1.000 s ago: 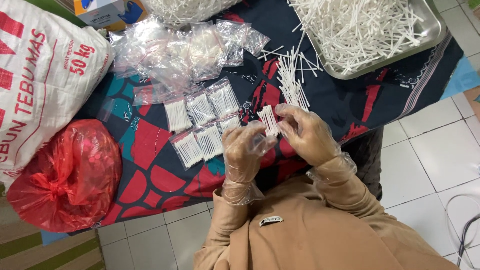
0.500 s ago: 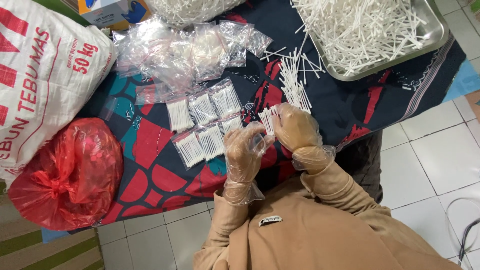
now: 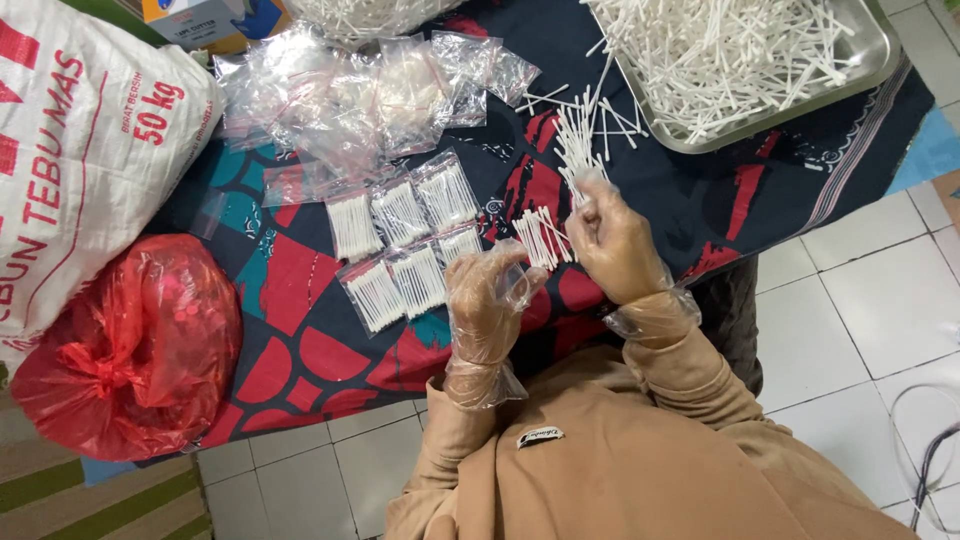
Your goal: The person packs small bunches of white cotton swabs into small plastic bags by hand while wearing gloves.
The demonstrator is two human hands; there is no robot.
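Both my hands wear thin clear plastic gloves. A small bundle of white cotton swabs sits between them. My left hand pinches its lower end and my right hand presses its right side. The top fingers of my right hand touch the near end of a loose pile of swabs on the dark patterned cloth. Several small clear bags filled with swabs lie in two rows just left of my left hand.
A metal tray heaped with loose swabs stands at the top right. Empty clear bags are piled at the top centre. At the left sit a large white sack and a tied red plastic bag. Cables lie on the tiled floor.
My hands have drawn apart. The right hand has moved up and to the right, toward the loose swab pile. The swab bundle now shows in the gap between the hands.
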